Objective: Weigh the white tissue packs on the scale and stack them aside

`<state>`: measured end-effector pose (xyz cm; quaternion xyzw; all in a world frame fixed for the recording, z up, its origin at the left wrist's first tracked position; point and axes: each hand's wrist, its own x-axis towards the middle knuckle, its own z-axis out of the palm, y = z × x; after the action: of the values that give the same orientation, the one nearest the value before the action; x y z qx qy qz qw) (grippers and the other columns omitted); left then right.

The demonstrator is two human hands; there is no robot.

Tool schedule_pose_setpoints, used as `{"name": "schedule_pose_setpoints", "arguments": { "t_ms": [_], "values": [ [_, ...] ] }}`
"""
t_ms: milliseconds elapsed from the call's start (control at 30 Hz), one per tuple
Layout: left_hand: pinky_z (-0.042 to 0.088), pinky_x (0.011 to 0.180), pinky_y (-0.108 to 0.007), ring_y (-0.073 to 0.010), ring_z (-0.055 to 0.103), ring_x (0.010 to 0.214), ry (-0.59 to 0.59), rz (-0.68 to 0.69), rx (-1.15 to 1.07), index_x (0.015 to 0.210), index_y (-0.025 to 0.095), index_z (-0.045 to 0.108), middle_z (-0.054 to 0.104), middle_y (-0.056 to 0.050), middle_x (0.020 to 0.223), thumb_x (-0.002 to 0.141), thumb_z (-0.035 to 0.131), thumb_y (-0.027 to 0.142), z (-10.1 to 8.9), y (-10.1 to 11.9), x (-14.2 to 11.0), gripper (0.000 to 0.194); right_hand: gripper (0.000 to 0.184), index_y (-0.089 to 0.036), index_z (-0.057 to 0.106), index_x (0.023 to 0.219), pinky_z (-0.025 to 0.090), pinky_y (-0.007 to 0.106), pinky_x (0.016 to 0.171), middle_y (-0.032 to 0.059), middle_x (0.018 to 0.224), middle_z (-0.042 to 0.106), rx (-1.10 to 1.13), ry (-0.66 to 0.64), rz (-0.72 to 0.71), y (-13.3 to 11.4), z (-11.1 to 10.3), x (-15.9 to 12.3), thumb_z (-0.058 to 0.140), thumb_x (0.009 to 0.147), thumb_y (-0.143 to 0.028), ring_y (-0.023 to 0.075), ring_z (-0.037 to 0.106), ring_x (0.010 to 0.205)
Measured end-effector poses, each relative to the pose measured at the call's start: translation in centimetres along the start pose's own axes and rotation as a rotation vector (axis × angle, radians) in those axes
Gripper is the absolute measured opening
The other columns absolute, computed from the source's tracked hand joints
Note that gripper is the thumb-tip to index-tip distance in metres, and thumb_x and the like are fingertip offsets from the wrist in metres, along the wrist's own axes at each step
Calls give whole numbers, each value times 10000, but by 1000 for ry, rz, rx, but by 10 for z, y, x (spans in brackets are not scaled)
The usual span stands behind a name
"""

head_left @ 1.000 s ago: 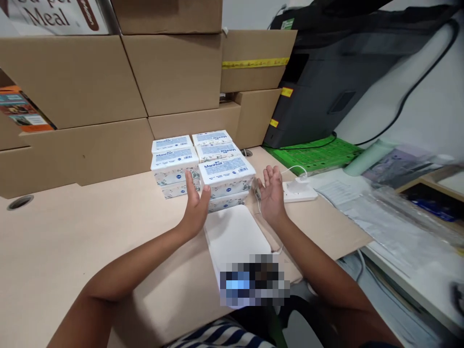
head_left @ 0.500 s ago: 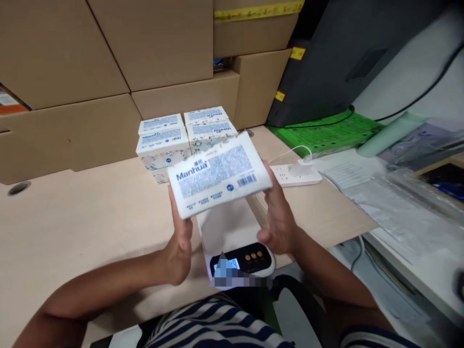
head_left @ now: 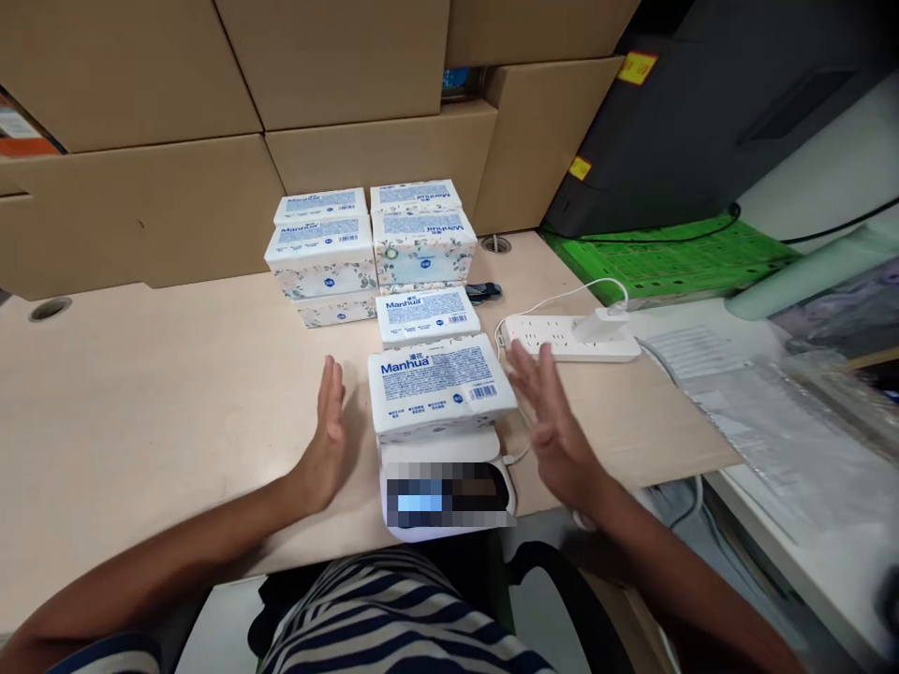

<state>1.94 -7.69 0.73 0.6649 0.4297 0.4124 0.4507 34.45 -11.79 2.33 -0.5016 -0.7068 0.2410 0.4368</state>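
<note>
A white tissue pack (head_left: 441,386) with blue Manhua print rests on the white digital scale (head_left: 439,447), whose display is pixelated. Just behind it lies another tissue pack (head_left: 428,316). My left hand (head_left: 325,445) is held upright to the left of the front pack, fingers straight, not touching it. On the right, my right hand (head_left: 554,421) is spread beside the pack with a small gap. Neither hand holds anything. Farther back stand two stacks of tissue packs, a left stack (head_left: 323,271) and a right stack (head_left: 422,253).
A white power strip (head_left: 572,339) with a plugged-in adapter lies to the right. Cardboard boxes (head_left: 351,84) wall off the back. A green crate-like panel (head_left: 653,257) and a dark grey bin (head_left: 674,122) stand back right, with plastic sheets (head_left: 765,412) nearer.
The tissue pack that both hands held in the air now sits on the scale. My hands have let go and moved apart to either side. The view has shifted slightly.
</note>
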Motion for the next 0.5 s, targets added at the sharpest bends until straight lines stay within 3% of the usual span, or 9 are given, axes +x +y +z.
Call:
{"name": "schedule_pose_setpoints", "arguments": {
  "t_ms": [100,167,233,300,400,500],
  "values": [
    [74,1449,-511,-290,-36,1772,84,-114,-67,1762,485,169,-49,105,1899,1005,269,872,-7,-10,10,857,878,-330,-427,1657,431,687,1268,107,1900,30,-221,188,-64,-5,-24,47,-8,1025,-771,396,244,1723],
    [117,1448,-505,-280,11,1774,111,-118,-96,1755,460,229,11,86,1903,1010,257,871,-6,-10,12,851,912,-314,-517,1576,412,704,1264,49,1897,-93,-366,366,-100,-6,-33,76,54,1033,-775,449,135,1736],
    [145,1448,-487,-273,39,1774,102,-97,-102,1744,451,272,53,76,1903,1003,277,880,-3,-7,11,857,962,-322,-520,1562,314,764,1286,-19,1879,-189,-444,535,-109,-2,-35,93,132,1037,-795,504,-38,1731],
    [137,1449,-472,-270,34,1774,78,-92,-104,1741,439,280,75,59,1904,988,289,899,-1,-2,10,883,984,-320,-450,1629,188,807,1305,-29,1873,-208,-436,608,-89,6,-31,96,164,1037,-811,527,-164,1709],
    [109,1448,-480,-269,-1,1775,53,-73,-105,1741,422,270,72,37,1906,971,258,926,1,1,10,921,1054,-220,-340,1714,75,762,1341,102,1879,-130,-336,659,-77,22,-25,91,164,1028,-840,495,-143,1725],
    [126,1441,-509,-279,-36,1774,58,-62,-102,1732,427,279,66,30,1907,946,251,957,2,2,13,947,1209,-67,-343,1687,31,699,1353,221,1854,-81,-289,754,-154,34,-25,92,163,981,-908,483,-139,1728]
  ]
}}
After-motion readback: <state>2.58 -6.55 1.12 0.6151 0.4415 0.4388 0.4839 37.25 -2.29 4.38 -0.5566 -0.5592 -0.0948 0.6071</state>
